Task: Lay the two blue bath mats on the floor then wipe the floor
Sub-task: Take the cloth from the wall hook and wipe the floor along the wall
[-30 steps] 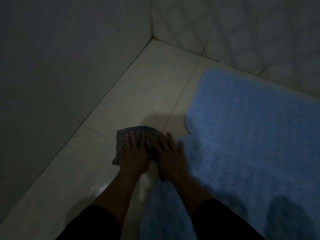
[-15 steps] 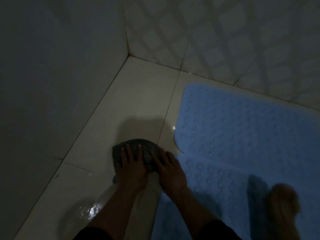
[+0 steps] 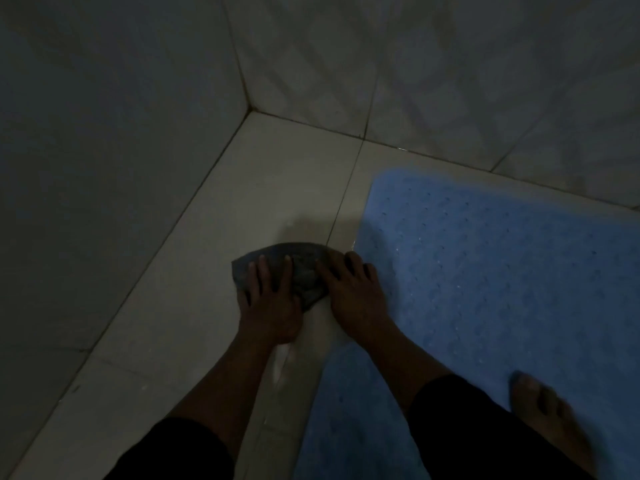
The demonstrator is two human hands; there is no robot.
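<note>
Your left hand (image 3: 268, 303) and right hand (image 3: 353, 292), both flat with grip spread on the grey cloth (image 3: 298, 271), have slid it nearer the corner beside the laid blue mat (image 3: 485, 271), so you're wiping floor (image 3: 277, 188).

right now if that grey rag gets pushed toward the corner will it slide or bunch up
The grey rag looks limp and creased, so it probably bunches wherever it isn't pinned. Both the left hand and right hand press flat on it, which should keep it spread. The floor shows wet glints, so it likely slides easily.
</note>
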